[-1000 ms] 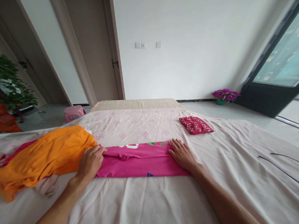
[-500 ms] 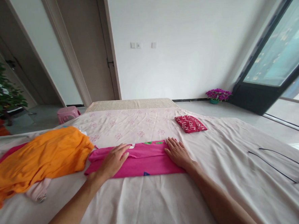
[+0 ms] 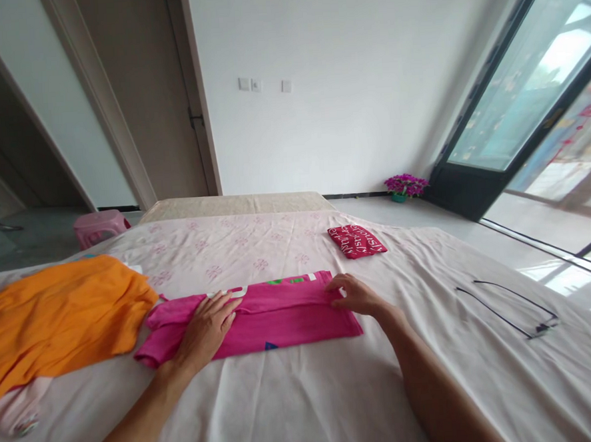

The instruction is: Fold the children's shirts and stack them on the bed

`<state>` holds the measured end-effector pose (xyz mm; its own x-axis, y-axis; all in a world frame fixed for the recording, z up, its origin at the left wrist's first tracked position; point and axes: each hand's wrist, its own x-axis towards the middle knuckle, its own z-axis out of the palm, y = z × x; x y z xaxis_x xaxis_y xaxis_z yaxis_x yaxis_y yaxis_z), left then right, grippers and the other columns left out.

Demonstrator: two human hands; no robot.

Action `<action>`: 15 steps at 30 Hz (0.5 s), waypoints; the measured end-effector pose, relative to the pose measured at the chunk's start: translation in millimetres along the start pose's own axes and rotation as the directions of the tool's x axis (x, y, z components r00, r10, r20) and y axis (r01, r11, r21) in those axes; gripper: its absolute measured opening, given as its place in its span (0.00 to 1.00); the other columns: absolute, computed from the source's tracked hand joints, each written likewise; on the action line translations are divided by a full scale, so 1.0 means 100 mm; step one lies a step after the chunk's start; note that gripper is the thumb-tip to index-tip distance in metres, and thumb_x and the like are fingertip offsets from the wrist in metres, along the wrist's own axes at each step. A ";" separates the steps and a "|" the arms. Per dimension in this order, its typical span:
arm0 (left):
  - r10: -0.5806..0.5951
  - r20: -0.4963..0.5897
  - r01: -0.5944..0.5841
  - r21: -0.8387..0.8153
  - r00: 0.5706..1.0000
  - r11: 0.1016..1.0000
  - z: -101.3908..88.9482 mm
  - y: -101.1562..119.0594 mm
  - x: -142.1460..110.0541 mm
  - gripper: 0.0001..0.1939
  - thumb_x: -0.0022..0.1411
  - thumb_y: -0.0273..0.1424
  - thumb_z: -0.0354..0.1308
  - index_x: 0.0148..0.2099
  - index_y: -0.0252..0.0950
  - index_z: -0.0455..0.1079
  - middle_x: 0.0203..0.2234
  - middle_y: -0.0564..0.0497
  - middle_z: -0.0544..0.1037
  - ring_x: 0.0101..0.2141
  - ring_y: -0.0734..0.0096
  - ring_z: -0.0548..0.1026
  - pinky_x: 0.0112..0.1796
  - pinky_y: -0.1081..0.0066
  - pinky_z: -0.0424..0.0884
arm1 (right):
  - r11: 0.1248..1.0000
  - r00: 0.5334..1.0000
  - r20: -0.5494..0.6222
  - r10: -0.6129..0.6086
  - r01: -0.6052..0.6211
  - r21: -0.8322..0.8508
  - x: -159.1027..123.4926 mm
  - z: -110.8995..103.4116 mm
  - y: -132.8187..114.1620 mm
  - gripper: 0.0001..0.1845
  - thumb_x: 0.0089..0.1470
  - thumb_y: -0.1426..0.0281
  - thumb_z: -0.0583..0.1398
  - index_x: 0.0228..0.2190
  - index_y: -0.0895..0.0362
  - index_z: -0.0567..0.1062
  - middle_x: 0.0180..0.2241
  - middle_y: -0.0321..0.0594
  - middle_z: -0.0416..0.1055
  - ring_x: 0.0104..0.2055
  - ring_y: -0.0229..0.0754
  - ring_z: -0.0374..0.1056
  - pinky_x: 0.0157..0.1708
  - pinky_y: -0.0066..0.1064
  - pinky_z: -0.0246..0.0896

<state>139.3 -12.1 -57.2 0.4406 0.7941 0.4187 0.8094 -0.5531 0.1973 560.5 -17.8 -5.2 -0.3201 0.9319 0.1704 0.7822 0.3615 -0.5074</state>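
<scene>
A bright pink garment [image 3: 292,324], folded into a long strip with a seam along its length, lies across the bed sheet in front of me. Green and white print shows along its far edge, and a small blue patch near its front edge. My left hand [image 3: 209,326] rests flat on the strip's left part, fingers stretched out. At the right end, my right hand [image 3: 355,294] touches the cloth with curved fingers, the thumb apart from them. An orange garment [image 3: 75,314] lies in a loose heap to the left, over other clothes.
A folded red cloth with white lettering [image 3: 357,241] sits beyond my right hand. Eyeglasses [image 3: 540,329] lie on the sheet [image 3: 307,407] at the right. Past the bed are a pink stool [image 3: 103,224], purple flowers [image 3: 406,185] and a glass door [image 3: 499,115].
My right hand has gone from lying flat on the strip to curved fingers at its right end, uncovering that edge. My left hand stays on the cloth. The view has shifted right.
</scene>
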 end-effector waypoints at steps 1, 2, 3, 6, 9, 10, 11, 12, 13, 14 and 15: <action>0.002 -0.006 -0.002 -0.023 1.000 1.000 0.01 -0.01 0.00 0.19 0.70 0.33 0.47 0.58 0.45 0.71 0.56 0.50 0.75 0.60 0.61 0.67 0.60 0.52 0.60 | 0.999 0.999 0.037 -0.023 0.023 -0.023 0.00 -0.01 -0.02 0.17 0.43 0.73 0.64 0.38 0.52 0.81 0.39 0.39 0.77 0.43 0.45 0.69 0.45 0.33 0.62; 0.002 -0.013 -0.003 -0.051 1.000 0.999 0.01 -0.02 0.00 0.19 0.70 0.33 0.46 0.58 0.45 0.71 0.55 0.51 0.76 0.59 0.61 0.68 0.60 0.53 0.60 | 0.998 0.997 0.059 -0.040 0.043 -0.046 0.00 0.00 -0.05 0.17 0.42 0.75 0.64 0.37 0.52 0.81 0.38 0.38 0.77 0.42 0.45 0.69 0.45 0.33 0.62; -0.001 -0.022 -0.001 -0.080 1.000 0.997 0.01 -0.03 0.00 0.19 0.70 0.32 0.46 0.58 0.45 0.71 0.55 0.51 0.76 0.59 0.62 0.68 0.60 0.53 0.60 | 0.996 0.997 0.061 -0.046 0.050 -0.067 0.00 0.00 -0.07 0.16 0.42 0.76 0.62 0.36 0.52 0.81 0.37 0.38 0.77 0.42 0.44 0.69 0.45 0.32 0.61; -0.031 -0.041 0.024 -0.156 0.999 0.987 0.00 -0.07 0.00 0.19 0.70 0.32 0.45 0.57 0.43 0.71 0.55 0.49 0.76 0.59 0.63 0.69 0.59 0.54 0.62 | 0.996 1.000 -0.009 -0.011 0.011 -0.085 0.02 -0.01 -0.11 0.14 0.45 0.78 0.59 0.32 0.54 0.81 0.33 0.38 0.76 0.37 0.41 0.69 0.42 0.30 0.61; -0.023 -0.026 0.018 -0.186 0.999 0.982 -0.04 -0.06 0.00 0.18 0.70 0.33 0.45 0.56 0.44 0.72 0.55 0.49 0.76 0.60 0.63 0.68 0.60 0.53 0.61 | 0.998 0.997 -0.077 -0.013 0.008 -0.069 0.03 -0.06 -0.11 0.12 0.47 0.76 0.59 0.32 0.55 0.81 0.32 0.38 0.76 0.36 0.40 0.69 0.40 0.29 0.61; -0.012 -0.016 0.009 -0.183 1.000 0.983 -0.06 -0.05 0.00 0.18 0.70 0.33 0.46 0.55 0.45 0.73 0.55 0.49 0.76 0.60 0.62 0.68 0.60 0.52 0.60 | 0.997 0.997 -0.072 -0.016 0.011 -0.070 0.02 -0.08 -0.11 0.12 0.47 0.76 0.59 0.32 0.54 0.81 0.32 0.37 0.76 0.36 0.41 0.69 0.41 0.29 0.61; -0.001 -0.005 0.000 -0.177 1.000 0.984 -0.08 -0.03 -0.01 0.17 0.70 0.33 0.47 0.53 0.46 0.74 0.55 0.50 0.76 0.60 0.62 0.67 0.60 0.51 0.58 | 0.997 0.999 -0.048 -0.008 0.004 -0.076 0.02 -0.11 -0.11 0.12 0.46 0.76 0.59 0.31 0.54 0.81 0.32 0.37 0.76 0.37 0.41 0.69 0.40 0.29 0.61; 0.008 0.005 -0.007 -0.170 1.000 0.985 -0.11 -0.01 -0.01 0.16 0.69 0.33 0.48 0.52 0.48 0.75 0.55 0.52 0.76 0.60 0.61 0.67 0.61 0.50 0.57 | 0.997 1.000 -0.003 0.014 -0.014 -0.079 0.00 -0.14 -0.12 0.12 0.45 0.77 0.60 0.31 0.54 0.82 0.32 0.37 0.77 0.36 0.41 0.70 0.40 0.29 0.62; 0.013 0.014 -0.010 -0.165 1.000 0.986 -0.13 0.01 -0.01 0.16 0.68 0.33 0.49 0.50 0.49 0.76 0.55 0.53 0.76 0.60 0.60 0.67 0.61 0.49 0.56 | 0.996 0.997 0.060 0.043 -0.038 -0.075 -0.01 -0.17 -0.12 0.13 0.44 0.77 0.60 0.31 0.54 0.82 0.32 0.37 0.78 0.36 0.41 0.70 0.38 0.28 0.62; 0.013 0.020 -0.009 -0.165 1.000 0.986 -0.15 0.03 -0.01 0.14 0.67 0.33 0.51 0.48 0.49 0.76 0.55 0.53 0.76 0.60 0.60 0.67 0.61 0.48 0.56 | 0.996 0.989 0.131 0.072 -0.064 -0.063 -0.03 -0.20 -0.14 0.14 0.44 0.77 0.60 0.32 0.53 0.82 0.33 0.37 0.78 0.36 0.41 0.71 0.37 0.28 0.62; 0.008 0.025 -0.004 -0.171 1.000 0.985 -0.18 0.05 -0.01 0.13 0.66 0.34 0.52 0.46 0.49 0.77 0.55 0.54 0.76 0.60 0.59 0.67 0.61 0.48 0.55 | 0.994 0.976 0.193 0.102 -0.095 -0.047 -0.05 -0.23 -0.16 0.14 0.44 0.76 0.60 0.33 0.53 0.83 0.33 0.37 0.79 0.35 0.41 0.72 0.36 0.27 0.62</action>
<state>136.3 -20.2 -40.7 0.4566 0.7958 0.3979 0.7294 -0.5909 0.3447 561.6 -27.3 21.7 -0.3355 0.9408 -0.0484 0.8335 0.2725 -0.4807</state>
